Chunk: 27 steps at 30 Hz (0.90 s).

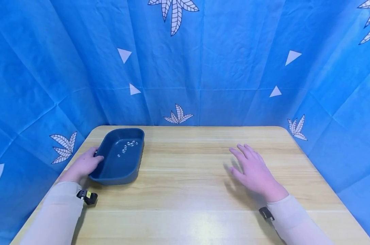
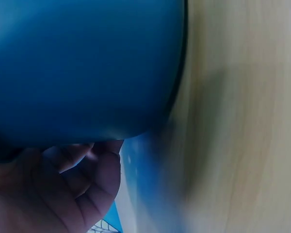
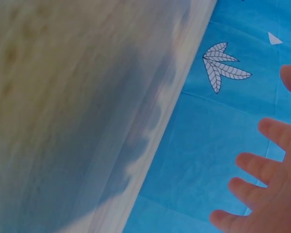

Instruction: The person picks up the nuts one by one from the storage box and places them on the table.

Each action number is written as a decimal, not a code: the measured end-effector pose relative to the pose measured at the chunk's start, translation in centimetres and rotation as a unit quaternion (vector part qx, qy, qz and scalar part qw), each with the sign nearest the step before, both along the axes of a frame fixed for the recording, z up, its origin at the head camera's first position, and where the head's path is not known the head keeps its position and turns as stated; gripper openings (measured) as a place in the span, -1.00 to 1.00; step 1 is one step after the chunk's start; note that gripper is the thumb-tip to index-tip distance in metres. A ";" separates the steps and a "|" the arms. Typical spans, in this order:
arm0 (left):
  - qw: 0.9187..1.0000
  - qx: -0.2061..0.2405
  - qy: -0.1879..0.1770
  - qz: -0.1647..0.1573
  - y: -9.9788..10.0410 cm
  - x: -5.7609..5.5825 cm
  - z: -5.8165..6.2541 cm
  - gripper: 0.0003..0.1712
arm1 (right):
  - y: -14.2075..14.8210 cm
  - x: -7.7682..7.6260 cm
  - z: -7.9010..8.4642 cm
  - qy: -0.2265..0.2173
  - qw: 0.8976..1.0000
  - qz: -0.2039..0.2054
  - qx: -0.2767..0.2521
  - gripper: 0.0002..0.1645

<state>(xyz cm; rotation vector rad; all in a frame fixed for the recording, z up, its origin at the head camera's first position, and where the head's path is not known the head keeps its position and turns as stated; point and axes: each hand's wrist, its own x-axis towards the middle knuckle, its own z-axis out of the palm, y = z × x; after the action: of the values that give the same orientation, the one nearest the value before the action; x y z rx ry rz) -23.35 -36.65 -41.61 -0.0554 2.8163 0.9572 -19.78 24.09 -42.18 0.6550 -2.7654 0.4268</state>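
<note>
A dark blue basin [image 1: 114, 172] is at the left of the table in the head view, with several small clear glass-like beads [image 1: 129, 144] lying on its floor. My left hand [image 1: 85, 162] grips its left rim, the thumb over the inside and the fingers on the outer side. In the left wrist view the basin [image 2: 87, 73] fills the upper left, and the curled fingers [image 2: 104, 177] of that hand are at its edge. Over the table's right part, my right hand [image 1: 255, 172] holds nothing, its fingers spread; the right wrist view shows those spread fingers [image 3: 262, 167] too.
The light wooden table [image 1: 185, 190] has rounded far corners. Blue curtains [image 1: 228, 61] with white leaf and triangle prints stand behind it and along both sides. Small black devices are strapped at both wrists, over pale sleeves [image 1: 53, 211].
</note>
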 end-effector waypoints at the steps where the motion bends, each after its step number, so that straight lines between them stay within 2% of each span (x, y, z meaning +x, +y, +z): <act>1: 1.000 -0.001 0.000 -0.001 0.3 0.0 0.0 -0.27 | 0.0 0.0 0.0 0.000 1.000 0.001 0.000 -0.17; 14: 0.999 0.004 -0.013 -0.037 4.2 0.2 0.3 -0.31 | 0.0 0.0 -0.1 -0.005 1.000 0.011 -0.002 -0.17; 27: 0.997 -0.003 0.018 -0.077 7.7 1.1 0.1 -0.34 | -0.2 0.2 -0.2 -0.004 1.000 0.022 -0.015 -0.17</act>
<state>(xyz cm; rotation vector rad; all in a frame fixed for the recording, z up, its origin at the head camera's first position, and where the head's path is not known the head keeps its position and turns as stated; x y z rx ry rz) -22.23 -28.98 -41.48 0.1780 2.8063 0.9234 -19.62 23.87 -42.34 0.7088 -2.7508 0.4794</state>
